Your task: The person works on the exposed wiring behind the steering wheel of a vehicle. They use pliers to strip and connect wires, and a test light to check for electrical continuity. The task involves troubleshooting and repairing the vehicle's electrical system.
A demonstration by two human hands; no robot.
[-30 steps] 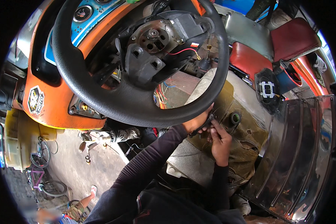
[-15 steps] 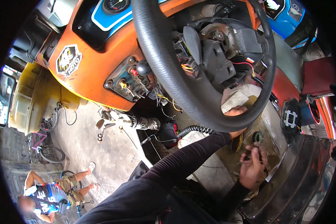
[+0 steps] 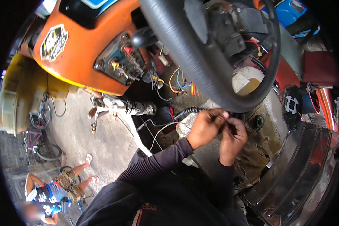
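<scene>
My left hand point(image 3: 205, 129) and my right hand point(image 3: 232, 142) meet just below the rim of a black steering wheel point(image 3: 199, 60). Thumbs and fingers of both are pinched together, fingertips almost touching. Whatever lies between them is too small and shaded to make out. A black corrugated wire tube point(image 3: 188, 112) runs up beside my left hand, and thin pale wires point(image 3: 154, 138) loop left of its wrist. To the right of my right hand, a black ring with a greenish inside point(image 3: 259, 120) rests on a worn brown cover point(image 3: 260, 150).
An orange dashboard point(image 3: 79, 56) holds an exposed switch panel point(image 3: 120, 60) with loose wires. Orange and blue wires point(image 3: 180, 83) hang under the wheel. A dark glossy seat point(image 3: 286, 177) is at right. Outside at left are a yellowish tank point(image 3: 17, 94), bicycles point(image 3: 43, 124) and a person point(image 3: 49, 196).
My left hand has come back from beneath the wheel, toward me and left. My right hand has moved up and left, away from the black ring, to meet it. The view has shifted slightly.
</scene>
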